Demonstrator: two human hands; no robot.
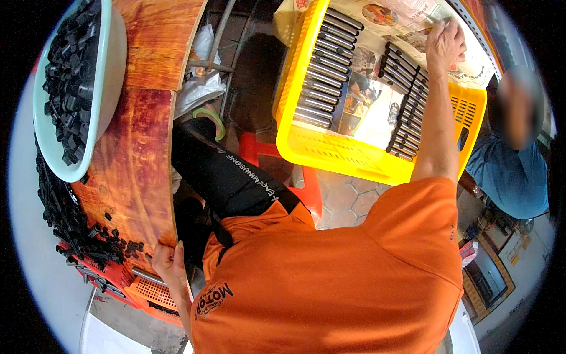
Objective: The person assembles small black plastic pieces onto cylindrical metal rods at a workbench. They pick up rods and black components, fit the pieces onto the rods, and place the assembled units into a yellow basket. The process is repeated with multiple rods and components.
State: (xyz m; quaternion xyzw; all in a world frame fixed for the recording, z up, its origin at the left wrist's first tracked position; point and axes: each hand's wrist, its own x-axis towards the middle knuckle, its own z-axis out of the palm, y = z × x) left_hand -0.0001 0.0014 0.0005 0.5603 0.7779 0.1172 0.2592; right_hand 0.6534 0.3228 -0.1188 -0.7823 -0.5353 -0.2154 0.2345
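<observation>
At the far left a pale green round plastic basin (109, 71) heaped with small black plastic parts (71, 76) overhangs the outer rim of a reddish-brown varnished wooden tabletop (135, 159), and more loose black pieces (71, 218) are piled along the table's left side, leaving bare wood only in a strip near its right-hand edge. At the table's near corner the left hand (170, 264) curls its fingers over the edge of the board, just above an orange perforated plastic crate (150, 292) that juts out below with a thin metal rod (144, 276) lying across it. Right of the table edge there is a narrow gap, filled by the person's black-trousered leg (227, 177) over a red plastic stool (306, 189), with paved floor showing beyond. Farther right sits a bright yellow rectangular plastic crate (330, 150), lined with printed paper (377, 100); a row of silver-and-black metal rods (327, 74) lies along its left wall and a second row (407, 100) near its right wall, with open lining between. The right hand (445, 38) reaches over the crate's far right corner, fingers bunched together at the lining paper; whether it is pinching something I cannot tell. At the far right another person in a blue shirt (516, 177) sits close by the crate's wall.
</observation>
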